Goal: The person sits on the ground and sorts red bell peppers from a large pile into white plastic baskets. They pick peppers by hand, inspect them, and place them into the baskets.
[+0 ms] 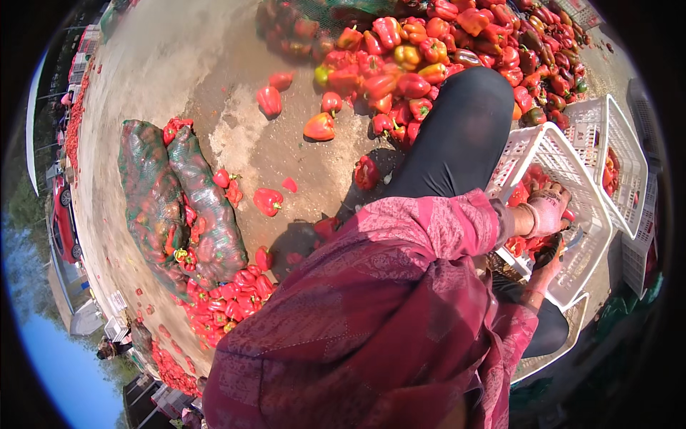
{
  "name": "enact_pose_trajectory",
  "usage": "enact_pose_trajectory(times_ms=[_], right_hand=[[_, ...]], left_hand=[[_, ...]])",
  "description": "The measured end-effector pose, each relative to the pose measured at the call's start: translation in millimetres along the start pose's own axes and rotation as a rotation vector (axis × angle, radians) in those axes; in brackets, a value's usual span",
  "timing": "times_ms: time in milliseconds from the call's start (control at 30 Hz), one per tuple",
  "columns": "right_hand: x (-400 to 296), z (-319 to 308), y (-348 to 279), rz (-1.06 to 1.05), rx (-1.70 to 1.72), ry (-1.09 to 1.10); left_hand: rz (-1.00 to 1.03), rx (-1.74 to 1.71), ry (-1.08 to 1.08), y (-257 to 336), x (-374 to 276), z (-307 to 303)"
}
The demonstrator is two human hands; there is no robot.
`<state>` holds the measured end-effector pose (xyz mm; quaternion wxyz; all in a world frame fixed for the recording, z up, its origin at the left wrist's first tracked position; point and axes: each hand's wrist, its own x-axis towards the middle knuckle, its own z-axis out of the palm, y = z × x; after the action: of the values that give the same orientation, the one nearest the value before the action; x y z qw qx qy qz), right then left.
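Observation:
My left hand (545, 210), in a pale pink work glove, is over a white plastic crate (587, 263) at the right. Its fingers curl around a red bell pepper (568, 215), mostly hidden beneath the glove. Just below it, my right hand (547, 268) grips a knife (575, 238) whose short curved blade points away from me. Something dark, perhaps a glove or the handle, covers part of that hand. Under both hands, red peppers (517, 245) lie in the crate, which stands between my dark-trousered knees.
A large heap of bell peppers (412, 86) lies past my left knee (471, 118). Another crate (611, 139) with peppers adjoins mine. Filled green mesh sacks (150, 193) lie on the concrete ground (177, 80), beside a smaller pepper pile (230, 308). A red car (64, 220) is farther off.

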<state>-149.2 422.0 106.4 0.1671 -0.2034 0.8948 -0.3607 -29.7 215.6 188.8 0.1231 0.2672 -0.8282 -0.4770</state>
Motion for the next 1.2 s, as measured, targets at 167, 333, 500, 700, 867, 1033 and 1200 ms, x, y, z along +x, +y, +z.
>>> enact_pose_trajectory(times_ms=[167,333,500,700,867,1033,1200], right_hand=[[21,-101,-10,0.392,0.458,0.152],[-2,-264,64,0.453,-0.126,0.477],[-64,-372,106,0.616,-0.823,0.436],[-95,-367,114,0.564,-0.885,0.496],[-31,-257,28,0.348,-0.461,0.48],[20,-140,-76,0.136,0.373,0.141],[-8,5,-297,-0.026,0.434,-0.293]], left_hand=[[0.249,-0.413,0.276,27,-6,-155],[-0.024,-0.506,0.753,-141,29,-263],[-0.62,0.134,0.181,-345,0,-224],[-0.505,0.285,0.077,-375,-20,-220],[-0.472,0.074,0.356,-373,-30,-212],[-0.401,-1.036,0.497,-273,-18,-254],[0.08,-0.513,0.395,-144,19,-305]])
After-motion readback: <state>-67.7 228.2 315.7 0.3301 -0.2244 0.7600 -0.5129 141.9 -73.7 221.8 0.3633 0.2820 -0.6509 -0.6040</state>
